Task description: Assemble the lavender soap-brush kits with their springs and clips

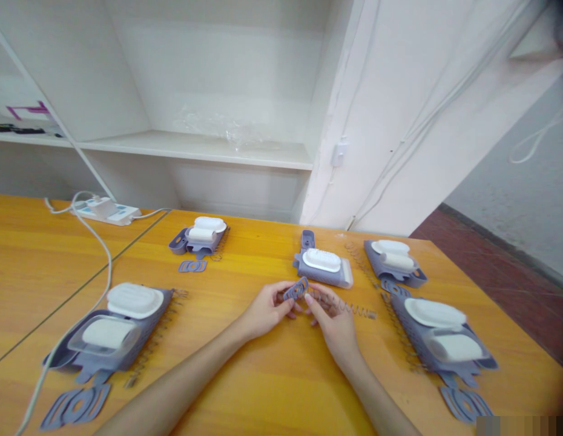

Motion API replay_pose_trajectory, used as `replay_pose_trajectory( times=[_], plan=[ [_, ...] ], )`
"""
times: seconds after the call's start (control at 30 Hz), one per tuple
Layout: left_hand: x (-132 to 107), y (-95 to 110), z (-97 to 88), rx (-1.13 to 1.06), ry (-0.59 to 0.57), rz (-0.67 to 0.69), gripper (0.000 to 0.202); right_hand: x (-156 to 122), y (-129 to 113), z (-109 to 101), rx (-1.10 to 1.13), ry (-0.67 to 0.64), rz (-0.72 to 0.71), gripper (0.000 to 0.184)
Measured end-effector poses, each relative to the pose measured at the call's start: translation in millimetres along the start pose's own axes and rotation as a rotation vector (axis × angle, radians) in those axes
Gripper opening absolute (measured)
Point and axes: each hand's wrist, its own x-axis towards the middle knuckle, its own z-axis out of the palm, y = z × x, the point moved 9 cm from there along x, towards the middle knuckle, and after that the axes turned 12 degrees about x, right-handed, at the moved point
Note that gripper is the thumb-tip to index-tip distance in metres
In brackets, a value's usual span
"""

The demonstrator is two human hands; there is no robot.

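My left hand point(266, 310) is closed on a small grey-purple plastic plate with curved cutouts point(296, 289), held tilted above the table. My right hand point(335, 324) has its thumb and fingers pinched at the plate's right edge. Behind the right hand runs a long coil spring point(364, 311), partly hidden by the fingers; whether they touch it I cannot tell. Just beyond both hands lies a grey-purple plastic holder point(322, 278) bearing a white oval piece point(322, 260), with a small grey-purple box point(307, 239) behind it.
Similar sets with white rolls, springs and cutout plates lie around: near left point(135, 301), far left point(210, 224), far right point(390, 247) and near right point(436, 313). A white cable point(109, 266) runs from a power strip point(113, 213). Shelves point(195, 145) and a wall stand behind.
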Motion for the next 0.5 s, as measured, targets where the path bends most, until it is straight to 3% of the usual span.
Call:
replay_pose_trajectory(
  times=[0.3,0.5],
  plan=[
    [-2,3,-0.5,0.049,-0.001,-0.018,0.043,-3,-3,-6,-0.157,0.059,-0.096,0.029],
    [-3,10,1.4,0.137,-0.039,0.039,0.040,-3,-10,-3,-0.141,0.043,-0.117,0.033]
  ],
)
